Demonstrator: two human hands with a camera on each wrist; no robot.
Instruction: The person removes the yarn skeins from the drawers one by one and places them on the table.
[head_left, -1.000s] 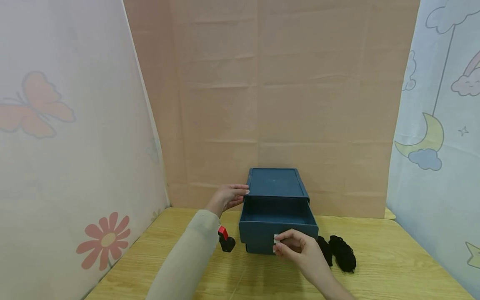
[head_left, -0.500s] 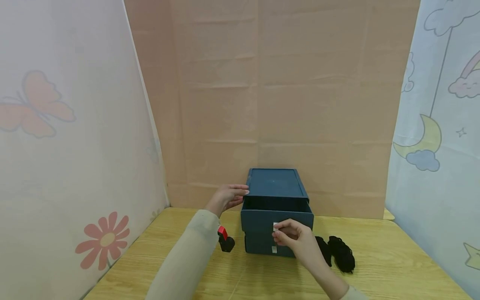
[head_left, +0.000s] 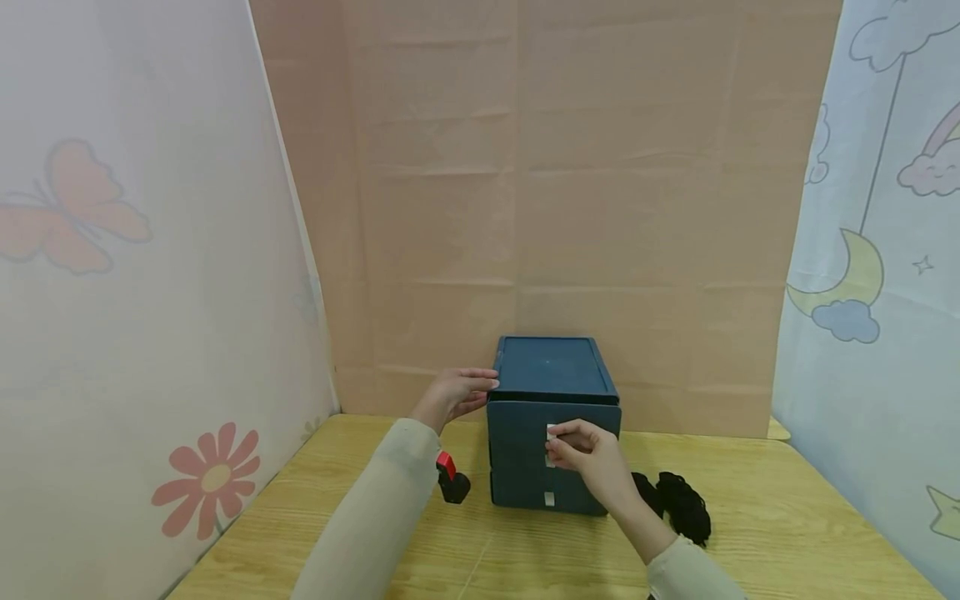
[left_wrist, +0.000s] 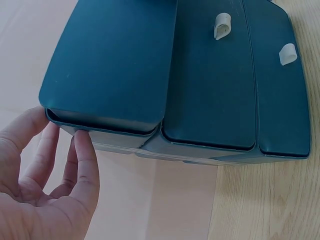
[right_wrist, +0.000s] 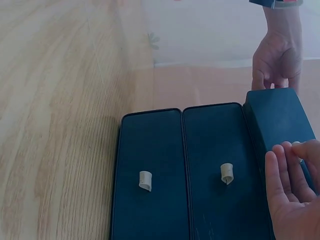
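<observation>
A dark blue cabinet (head_left: 551, 362) with three stacked drawers stands on the table. Its top drawer (left_wrist: 110, 60) juts out slightly from the front, while the middle drawer (right_wrist: 215, 135) and bottom drawer (right_wrist: 152, 145) sit flush. My right hand (head_left: 592, 467) pinches the white pull tab (head_left: 551, 430) of the top drawer between thumb and fingers; the fingers hide most of it. Along the cabinet's left side, by its upper front corner, rests my left hand (head_left: 455, 396), fingers extended. Small white loop tabs also show on the middle drawer's front (left_wrist: 223, 26) and the lowest one.
Black yarn bundles (head_left: 686, 508) lie on the wooden table (head_left: 757, 517) to the right of the cabinet, partly behind my right arm. A small red and black piece (head_left: 452, 479) shows beside my left sleeve. A brown paper backdrop (head_left: 600, 208) rises behind the cabinet.
The top drawer has slid back into the cabinet from well pulled out to almost closed, my right hand moving away from me with its tab. My left hand has stayed at the cabinet's side.
</observation>
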